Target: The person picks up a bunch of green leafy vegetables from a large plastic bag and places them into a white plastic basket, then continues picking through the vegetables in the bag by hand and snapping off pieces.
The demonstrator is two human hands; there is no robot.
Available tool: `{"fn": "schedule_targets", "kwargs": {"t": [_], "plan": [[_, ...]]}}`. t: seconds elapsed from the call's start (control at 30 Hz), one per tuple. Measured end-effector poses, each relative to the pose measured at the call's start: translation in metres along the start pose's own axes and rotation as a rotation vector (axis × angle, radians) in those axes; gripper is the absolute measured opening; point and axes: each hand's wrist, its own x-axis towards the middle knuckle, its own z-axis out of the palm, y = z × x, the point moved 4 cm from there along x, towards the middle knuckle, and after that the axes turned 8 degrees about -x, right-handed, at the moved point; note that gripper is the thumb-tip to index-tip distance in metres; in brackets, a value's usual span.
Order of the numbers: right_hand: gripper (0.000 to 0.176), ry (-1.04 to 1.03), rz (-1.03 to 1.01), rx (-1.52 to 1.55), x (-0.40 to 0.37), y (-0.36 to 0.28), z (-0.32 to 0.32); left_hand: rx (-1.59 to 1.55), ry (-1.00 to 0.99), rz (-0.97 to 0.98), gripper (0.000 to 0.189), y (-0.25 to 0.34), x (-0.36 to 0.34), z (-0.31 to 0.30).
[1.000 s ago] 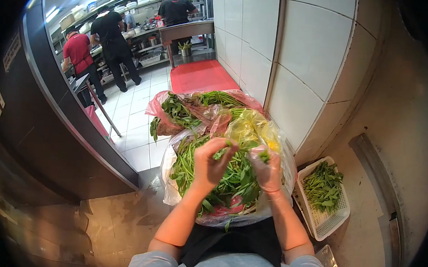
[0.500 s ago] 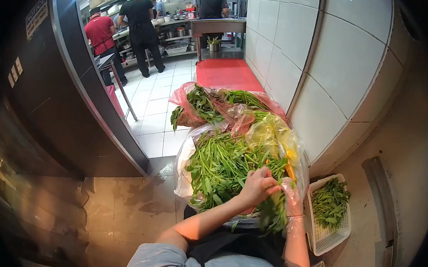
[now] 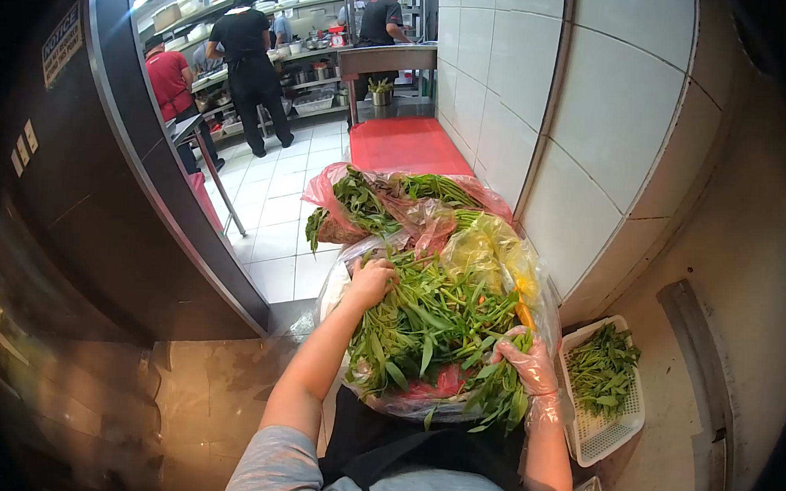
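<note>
**Left hand (image 3: 372, 283) in the greens (image 3: 424, 323), gloved right hand (image 3: 532, 364) on a bunch (image 3: 499, 399)**

Head view: the greens fill a plastic bag (image 3: 330, 287) mid-frame. The left hand's fingers curl into their upper left; whether they grip, I cannot tell. At lower right, the right hand is closed around the bunch. Holding it lightly by the stems should spare the leaves.

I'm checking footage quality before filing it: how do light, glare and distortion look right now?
In the head view, the dark wall bows and the picture's corners go black; in the head view, the lower-left floor looks warm and dim, the kitchen floor brighter; in the head view, the gloved right hand shows shiny highlights, while the greens look fairly clear.
</note>
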Motion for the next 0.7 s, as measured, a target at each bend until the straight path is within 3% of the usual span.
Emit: {"fn": "schedule_targets", "kwargs": {"t": [0.07, 0.13, 0.17, 0.2, 0.23, 0.33, 0.43, 0.53, 0.7], "plan": [[0.016, 0.007, 0.057, -0.039, -0.001, -0.004, 0.001, -0.001, 0.080, 0.141, 0.015, 0.027, -0.004, -0.036], [0.016, 0.042, 0.142, -0.084, -0.002, -0.010, 0.000, -0.281, 0.025, 0.136, 0.015, 0.049, -0.007, -0.080], [0.017, 0.077, 0.099, -0.213, 0.000, -0.014, -0.001, -0.419, -0.005, 0.133, 0.016, 0.061, -0.011, -0.099], [0.018, 0.111, 0.058, -0.339, 0.001, -0.017, -0.002, -0.539, 0.138, 0.220, 0.019, 0.077, -0.023, -0.122], [0.020, 0.144, 0.021, -0.465, 0.002, -0.020, -0.001, -0.533, 0.142, 0.196, 0.019, 0.084, -0.028, -0.131], [0.021, 0.238, -0.465, -0.724, 0.014, -0.049, 0.018, -0.531, 0.180, 0.156, 0.020, 0.102, -0.038, -0.143], [0.023, 0.281, -0.742, -0.913, 0.023, -0.091, 0.039, -0.568, 0.243, 0.190, 0.019, 0.116, -0.048, -0.141], [0.028, 0.244, -0.884, -1.146, 0.039, -0.094, 0.047, -0.659, 0.241, 0.147, 0.019, 0.127, -0.055, -0.137], [0.034, 0.172, -0.962, -1.202, 0.043, -0.096, 0.058, -0.695, 0.206, 0.121, 0.021, 0.140, -0.061, -0.135]]}}
